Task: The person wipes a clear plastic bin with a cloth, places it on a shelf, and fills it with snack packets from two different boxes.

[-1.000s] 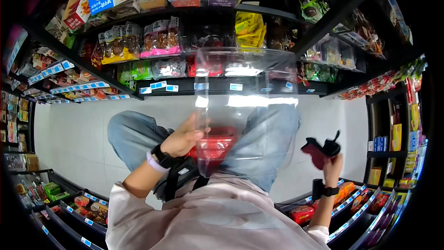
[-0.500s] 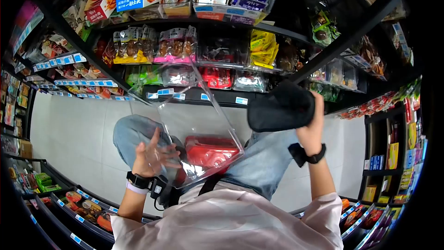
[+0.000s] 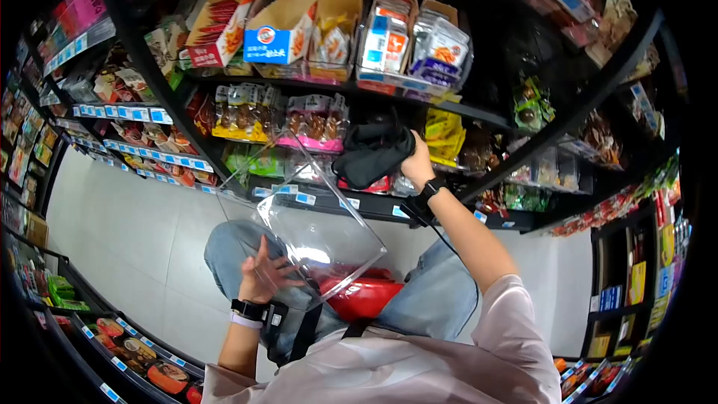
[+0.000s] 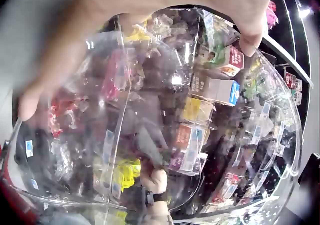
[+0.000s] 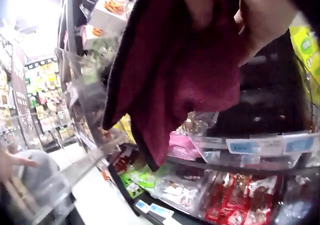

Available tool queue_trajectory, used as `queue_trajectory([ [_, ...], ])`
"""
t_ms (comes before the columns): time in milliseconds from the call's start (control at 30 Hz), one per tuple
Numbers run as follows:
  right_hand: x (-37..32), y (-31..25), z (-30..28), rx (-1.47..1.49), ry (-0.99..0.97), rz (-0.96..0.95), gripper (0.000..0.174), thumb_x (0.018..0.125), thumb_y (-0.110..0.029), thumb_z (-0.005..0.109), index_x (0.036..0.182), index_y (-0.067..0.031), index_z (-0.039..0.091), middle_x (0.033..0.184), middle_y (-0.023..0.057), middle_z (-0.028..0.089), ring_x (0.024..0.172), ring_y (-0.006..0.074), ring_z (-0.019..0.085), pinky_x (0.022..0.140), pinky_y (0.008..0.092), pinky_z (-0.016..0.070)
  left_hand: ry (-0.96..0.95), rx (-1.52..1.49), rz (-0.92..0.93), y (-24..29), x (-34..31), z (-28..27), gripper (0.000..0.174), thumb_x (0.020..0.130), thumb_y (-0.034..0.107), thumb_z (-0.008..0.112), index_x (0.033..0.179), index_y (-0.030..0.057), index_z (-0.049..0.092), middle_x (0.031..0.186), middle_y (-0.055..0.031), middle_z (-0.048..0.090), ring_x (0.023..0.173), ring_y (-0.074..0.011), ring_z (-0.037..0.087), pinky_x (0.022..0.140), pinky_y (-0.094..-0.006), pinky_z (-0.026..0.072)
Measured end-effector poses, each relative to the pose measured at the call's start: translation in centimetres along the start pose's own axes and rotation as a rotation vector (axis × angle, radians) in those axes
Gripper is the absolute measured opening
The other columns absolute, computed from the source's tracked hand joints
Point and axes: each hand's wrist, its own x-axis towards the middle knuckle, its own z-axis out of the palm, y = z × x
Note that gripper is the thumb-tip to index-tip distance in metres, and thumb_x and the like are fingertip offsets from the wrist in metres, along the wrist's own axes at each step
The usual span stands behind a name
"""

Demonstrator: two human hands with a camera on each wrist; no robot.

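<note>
My left hand, fingers spread, holds a clear plastic box tilted above my lap. In the left wrist view a fingertip bends at the edge of that box. My right hand reaches out to the middle shelf and grips a cloth, black on the side facing me. The right wrist view shows the maroon, fleecy other side of the cloth, bunched under the fingers and hanging down. It hangs before the shelf, between pink-based snack packs and yellow packets.
A red glossy object lies between my knees. Above the cloth, snack boxes line the upper shelf. Red packs fill part of the lowest shelf behind a rail with price tags. A slanted black post stands to the right.
The right hand has carried the cloth from the low right up and forward to the shelf. The left hand has shifted on the clear box, now tilted. The view has moved toward the shelves.
</note>
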Motion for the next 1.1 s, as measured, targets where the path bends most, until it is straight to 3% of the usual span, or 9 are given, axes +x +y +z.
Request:
queue_trajectory([
  [100, 0.8, 4.2, 1.8, -0.175, -0.008, 0.006, 0.033, 0.069, -0.001, 0.059, 0.102, 0.0017, 0.055, 0.103, 0.0192, 0.055, 0.099, 0.0358, 0.052, 0.086, 0.033, 0.0406, 0.003, -0.008, 0.009, 0.0, 0.5, -0.4, 0.113, 0.054, 0.067, 0.064, 0.138, 0.0362, -0.004, 0.131, -0.0308, 0.02, 0.113, -0.0508, 0.035, 0.08, -0.0668, 0.0374],
  [167, 0.3, 4.5, 2.2, -0.453, -0.123, 0.167, 0.035, 0.068, -0.002, 0.058, 0.102, 0.0019, 0.055, 0.102, 0.0208, 0.054, 0.098, 0.0382, 0.051, 0.085, 0.036, 0.0413, 0.0, -0.026, -0.024, 0.0, 0.7, -0.4, 0.112, 0.055, 0.067, 0.063, 0.138, 0.0368, -0.006, 0.132, -0.0311, 0.019, 0.114, -0.0507, 0.034, 0.081, -0.0673, 0.0365],
  [233, 0.1, 4.8, 2.6, -0.525, -0.181, 0.027, 0.038, 0.066, -0.002, 0.06, 0.104, 0.0009, 0.056, 0.101, 0.0204, 0.055, 0.097, 0.0364, 0.052, 0.084, 0.0372, 0.0428, -0.002, -0.029, -0.025, 0.2, 0.9, -1.0, 0.111, 0.056, 0.066, 0.063, 0.137, 0.0376, -0.008, 0.132, -0.0313, 0.018, 0.114, -0.0506, 0.033, 0.083, -0.0674, 0.0353],
  [433, 0.9, 4.5, 2.3, -0.614, -0.257, 0.161, 0.042, 0.067, -0.01, 0.068, 0.106, -0.0018, 0.057, 0.099, 0.0181, 0.058, 0.093, 0.0325, 0.056, 0.082, 0.036, 0.045, -0.019, -0.04, -0.069, -0.4, 1.3, -1.6, 0.111, 0.057, 0.065, 0.063, 0.136, 0.0397, -0.012, 0.137, -0.0297, 0.007, 0.119, -0.0506, 0.027, 0.085, -0.0675, 0.0324],
  [667, 1.2, 3.0, 0.9, -0.767, -0.308, 0.136, 0.034, 0.07, -0.009, 0.062, 0.103, -0.0034, 0.059, 0.096, 0.0203, 0.06, 0.089, 0.033, 0.058, 0.08, 0.0365, 0.0461, -0.019, -0.058, -0.078, -0.9, 1.5, -2.3, 0.104, 0.061, 0.062, 0.061, 0.136, 0.0432, -0.009, 0.127, -0.0233, 0.024, 0.112, -0.0477, 0.034, 0.084, -0.0689, 0.0326],
  [767, 2.0, -3.4, 0.9, -0.676, -0.371, 0.15, 0.025, 0.073, -0.012, 0.059, 0.095, -0.0017, 0.061, 0.09, 0.0208, 0.061, 0.085, 0.0344, 0.06, 0.076, 0.0387, 0.0477, -0.014, -0.054, -0.082, -1.1, 1.7, -2.8, 0.102, 0.062, 0.062, 0.06, 0.136, 0.0434, -0.008, 0.126, -0.0227, 0.025, 0.111, -0.0469, 0.036, 0.083, -0.0696, 0.0324],
  [900, 4.4, -14.5, 2.3, -0.461, -0.506, -0.129, 0.014, 0.074, -0.01, 0.058, 0.083, -0.0004, 0.061, 0.076, 0.0167, 0.062, 0.071, 0.0311, 0.062, 0.063, 0.0354, 0.0492, 0.012, -0.06, -0.09, -1.0, 1.9, -2.5, 0.102, 0.062, 0.063, 0.06, 0.136, 0.0434, -0.008, 0.124, -0.0223, 0.026, 0.11, -0.046, 0.036, 0.083, -0.0698, 0.0321],
  [967, 6.1, -19.8, 3.3, -0.433, -0.476, -0.202, 0.018, 0.074, -0.008, 0.058, 0.09, -0.0005, 0.059, 0.085, 0.017, 0.061, 0.075, 0.031, 0.061, 0.063, 0.0344, 0.0486, 0.043, -0.086, -0.102, -1.1, 2.0, -2.3, 0.103, 0.061, 0.064, 0.06, 0.136, 0.0435, -0.008, 0.12, -0.021, 0.028, 0.11, -0.0444, 0.035, 0.084, -0.0696, 0.0317],
  [1100, 10.1, -23.4, 6.7, -0.32, -0.303, -0.584, 0.042, 0.07, -0.008, 0.064, 0.109, -0.0014, 0.049, 0.107, 0.018, 0.051, 0.089, 0.0335, 0.056, 0.074, 0.0365, 0.047, 0.031, -0.068, -0.087, -1.2, 2.3, -2.3, 0.102, 0.061, 0.065, 0.059, 0.136, 0.0435, -0.007, 0.118, -0.0205, 0.029, 0.108, -0.043, 0.036, 0.084, -0.0694, 0.0313],
])
